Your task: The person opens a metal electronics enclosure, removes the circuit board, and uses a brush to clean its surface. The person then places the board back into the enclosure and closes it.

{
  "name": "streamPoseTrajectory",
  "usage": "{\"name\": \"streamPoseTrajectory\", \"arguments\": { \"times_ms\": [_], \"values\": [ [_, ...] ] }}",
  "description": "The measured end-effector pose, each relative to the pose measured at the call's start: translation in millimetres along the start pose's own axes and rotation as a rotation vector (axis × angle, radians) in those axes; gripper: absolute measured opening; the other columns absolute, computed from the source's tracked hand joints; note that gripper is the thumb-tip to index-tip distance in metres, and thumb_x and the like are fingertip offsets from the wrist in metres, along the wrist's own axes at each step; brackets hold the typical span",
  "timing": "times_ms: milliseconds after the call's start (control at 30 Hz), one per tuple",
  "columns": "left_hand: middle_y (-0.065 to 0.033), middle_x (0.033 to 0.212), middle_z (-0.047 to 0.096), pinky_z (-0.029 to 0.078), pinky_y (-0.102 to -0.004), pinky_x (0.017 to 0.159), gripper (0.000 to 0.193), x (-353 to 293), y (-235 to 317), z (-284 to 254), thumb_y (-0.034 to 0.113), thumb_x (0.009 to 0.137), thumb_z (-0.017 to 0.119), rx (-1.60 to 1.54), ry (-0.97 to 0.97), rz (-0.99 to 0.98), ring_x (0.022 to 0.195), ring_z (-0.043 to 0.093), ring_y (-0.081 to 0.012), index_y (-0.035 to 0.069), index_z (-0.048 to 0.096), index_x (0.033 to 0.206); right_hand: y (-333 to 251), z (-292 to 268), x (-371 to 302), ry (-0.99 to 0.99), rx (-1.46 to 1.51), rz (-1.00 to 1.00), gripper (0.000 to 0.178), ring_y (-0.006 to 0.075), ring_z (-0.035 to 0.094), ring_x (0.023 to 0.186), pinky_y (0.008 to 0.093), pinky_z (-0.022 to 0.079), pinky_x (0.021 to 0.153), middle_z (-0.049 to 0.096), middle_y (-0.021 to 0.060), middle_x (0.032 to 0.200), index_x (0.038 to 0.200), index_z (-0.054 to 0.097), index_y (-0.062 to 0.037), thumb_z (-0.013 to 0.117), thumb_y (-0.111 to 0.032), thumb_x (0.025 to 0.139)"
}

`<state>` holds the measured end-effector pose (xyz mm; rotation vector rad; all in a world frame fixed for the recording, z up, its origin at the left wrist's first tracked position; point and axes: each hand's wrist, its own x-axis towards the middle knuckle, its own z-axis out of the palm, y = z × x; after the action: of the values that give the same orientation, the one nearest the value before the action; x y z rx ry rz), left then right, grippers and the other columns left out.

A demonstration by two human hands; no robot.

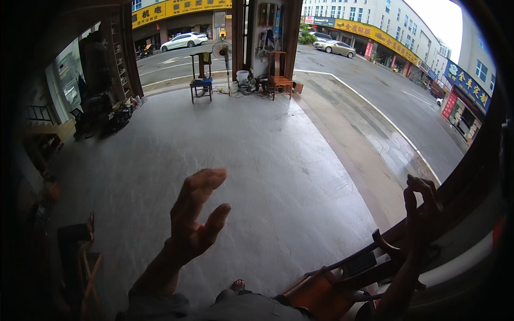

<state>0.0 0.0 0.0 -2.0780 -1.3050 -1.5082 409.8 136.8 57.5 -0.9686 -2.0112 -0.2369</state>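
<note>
My left hand (195, 214) is raised above the grey floor (251, 144), left of the middle. Its fingers bend forward and its thumb stands well apart from them, with nothing between. Over at the right, my right hand (425, 206) is lifted too, in shadow. Its fingers curl round so that the fingertips come close to the thumb, and no object shows in them. Below that hand, a brown wooden armchair (316, 294) stands beside me, its curved rail (388, 245) near my right forearm. The forearm hides part of the chair.
At the far side stand a dark chair with a blue seat (202, 83), a standing fan (221, 52), a white bucket (242, 77) and a reddish wooden chair (279, 80). A wooden frame (88, 267) is at lower left. Outside, cars (334, 48) stand along the street.
</note>
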Motion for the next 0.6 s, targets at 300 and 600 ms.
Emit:
{"name": "streamPoseTrajectory", "arguments": {
  "times_ms": [300,600],
  "values": [
    [-0.0196,0.141,0.054,0.046,-0.0447,0.103,0.065,-390,-103,41,0.043,0.094,0.063,0.090,-1.077,-1.184,0.128,0.054,-0.0352,0.002,0.049,0.143,220,147,-205,-0.600,-0.097,0.626,0.052,0.0395,0.061,0.115,0.0462,0.048,0.100,0.066,0.0221,0.120,0.123,0.065,-0.0007,0.073,-0.037,0.087],
    [-0.0187,0.112,0.072,0.052,-0.0411,0.090,0.058,-566,-71,-17,0.041,0.087,0.068,-0.160,-1.332,-1.525,0.104,0.068,-0.0327,-0.001,0.065,0.126,180,148,-235,-0.493,-0.431,0.572,0.051,0.0347,0.050,0.125,0.0482,0.037,0.110,0.061,0.0153,0.122,0.116,0.067,-0.0066,0.081,-0.021,0.068]
  ]
}}
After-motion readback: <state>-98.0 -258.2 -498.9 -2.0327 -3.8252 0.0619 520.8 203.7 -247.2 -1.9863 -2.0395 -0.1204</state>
